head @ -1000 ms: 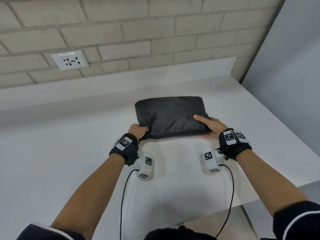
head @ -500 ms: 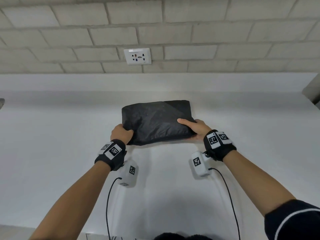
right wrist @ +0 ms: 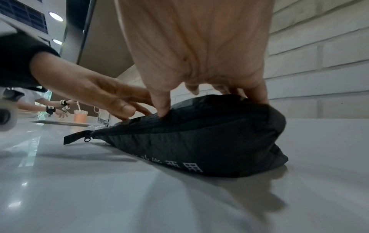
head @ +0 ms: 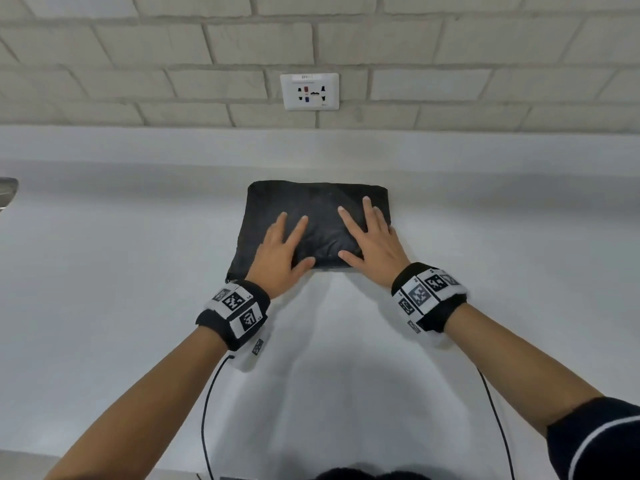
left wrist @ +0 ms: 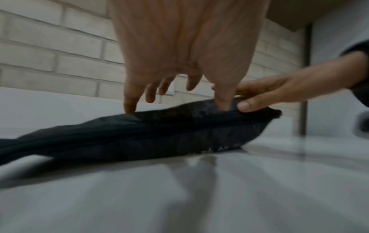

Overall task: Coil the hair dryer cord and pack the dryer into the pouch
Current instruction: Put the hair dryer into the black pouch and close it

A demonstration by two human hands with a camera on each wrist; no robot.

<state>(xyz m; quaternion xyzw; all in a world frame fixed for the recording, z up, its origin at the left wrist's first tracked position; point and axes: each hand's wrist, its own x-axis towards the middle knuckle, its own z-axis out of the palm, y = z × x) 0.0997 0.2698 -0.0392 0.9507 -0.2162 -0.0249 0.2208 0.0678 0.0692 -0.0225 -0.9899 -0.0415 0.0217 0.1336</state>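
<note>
A black fabric pouch (head: pixel 318 202) lies flat and bulging on the white counter (head: pixel 104 271), zipped, with its zipper pull (right wrist: pixel 87 138) at the left end. My left hand (head: pixel 280 251) rests palm down on its near left part, fingers spread and straight. My right hand (head: pixel 370 237) lies flat on its right half, fingers spread. In the left wrist view my left fingertips (left wrist: pixel 129 107) touch the pouch (left wrist: pixel 139 134); in the right wrist view my right fingers (right wrist: pixel 161 108) press the pouch (right wrist: pixel 209 138). The hair dryer and its cord are hidden.
A wall socket (head: pixel 309 91) sits on the brick wall behind the counter. A metal edge (head: pixel 7 192) shows at the far left. In the right wrist view another person's hands (right wrist: pixel 55 108) and an orange cup (right wrist: pixel 80 117) are far off to the left.
Both hands have left the pouch's near edge, which they held, and now lie flat on top of it. The head view has swung so the pouch sits square below the socket.
</note>
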